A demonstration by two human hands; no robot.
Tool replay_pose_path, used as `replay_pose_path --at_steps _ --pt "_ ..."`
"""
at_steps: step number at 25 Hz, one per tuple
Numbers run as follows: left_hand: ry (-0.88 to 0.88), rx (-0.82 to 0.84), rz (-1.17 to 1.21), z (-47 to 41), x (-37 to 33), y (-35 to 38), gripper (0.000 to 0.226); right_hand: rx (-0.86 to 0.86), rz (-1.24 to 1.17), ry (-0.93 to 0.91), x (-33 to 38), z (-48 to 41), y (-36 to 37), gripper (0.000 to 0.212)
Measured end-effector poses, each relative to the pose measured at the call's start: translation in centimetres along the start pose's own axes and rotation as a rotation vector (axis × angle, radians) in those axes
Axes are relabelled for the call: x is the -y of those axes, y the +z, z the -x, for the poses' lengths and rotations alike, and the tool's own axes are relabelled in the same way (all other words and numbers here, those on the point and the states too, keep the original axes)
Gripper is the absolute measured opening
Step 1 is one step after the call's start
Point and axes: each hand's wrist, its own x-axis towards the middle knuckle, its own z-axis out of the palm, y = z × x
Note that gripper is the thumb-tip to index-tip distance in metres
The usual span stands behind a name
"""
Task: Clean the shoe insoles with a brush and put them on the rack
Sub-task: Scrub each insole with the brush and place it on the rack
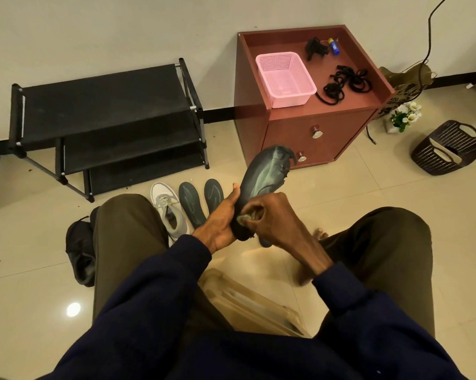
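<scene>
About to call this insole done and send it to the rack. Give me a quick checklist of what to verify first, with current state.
1. Insole held firmly: ok, the left hand grips its heel end and the toe end points up.
2. Brush in the right hand: cannot tell, the fingers close on something small and pale at the heel, mostly hidden.
3. Insole clean: cannot tell, pale smears show on its surface and the toe edge looks torn.
4. Rack shelves free: ok, all visible tiers are bare.
5. Other insoles: not ok, two insoles lie on the floor beside the white shoe.
6. Path to the rack: ok, bare floor ahead.
</scene>
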Motion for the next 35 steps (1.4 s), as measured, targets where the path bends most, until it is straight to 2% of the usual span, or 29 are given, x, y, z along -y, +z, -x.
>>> replay_pose_path --at_steps 2,4,7,11,16,17,21,23,26,28,30,32,33,35 --pt "-0.003 0.023 0.013 -0.3 0.1 0.3 0.052 -0.222 0.134 0.027 -1.4 -0.8 -0.6 0.010" --pt "-0.010 0.031 0.030 -0.3 0.2 0.6 0.052 -0.303 0.173 0.018 -2.2 -0.8 -0.2 0.015" --pt "-0.007 0.011 0.034 -0.3 0.1 0.6 0.051 -0.239 0.162 -0.048 -2.5 -0.3 0.5 0.016" --pt "0.028 0.029 0.024 -0.1 -0.2 1.0 0.049 -0.249 0.191 -0.058 -2.5 -0.5 0.6 0.015" --pt "0.006 0.021 0.007 0.1 -0.3 0.5 0.054 0.087 0.128 -0.160 -0.9 0.4 0.8 0.011" --pt "0.006 0.016 -0.012 0.1 -0.3 0.5 0.054 0.063 0.161 -0.144 -1.3 0.1 0.4 0.012" --pt "0.010 0.023 -0.030 -0.6 0.1 0.8 0.053 -0.229 0.323 -0.036 -2.7 -1.1 -0.8 0.015" --pt "0.010 0.005 -0.037 -0.8 0.1 0.5 0.052 -0.173 0.227 -0.078 -1.9 -0.8 -0.1 0.016" --pt "0.009 -0.016 -0.050 -1.0 0.1 0.1 0.050 0.095 0.103 -0.126 -0.6 -0.3 0.4 0.014" --pt "0.022 -0.005 -0.042 -1.0 0.2 0.1 0.047 0.069 0.157 -0.098 -1.5 -0.9 -0.3 0.012" --pt "0.019 0.024 -0.040 -1.0 0.2 0.3 0.045 -0.083 0.298 -0.014 -2.8 -1.4 -1.0 0.015" --pt "0.007 0.031 -0.027 -1.0 0.3 0.4 0.044 -0.173 0.324 0.026 -3.2 -1.4 -1.1 0.015" --pt "0.009 0.023 -0.023 -1.0 0.3 0.4 0.043 -0.148 0.276 0.001 -2.8 -1.3 -0.7 0.014" --pt "0.021 0.005 -0.022 -1.1 0.3 0.2 0.045 0.017 0.142 -0.067 -1.6 -0.6 0.1 0.014"
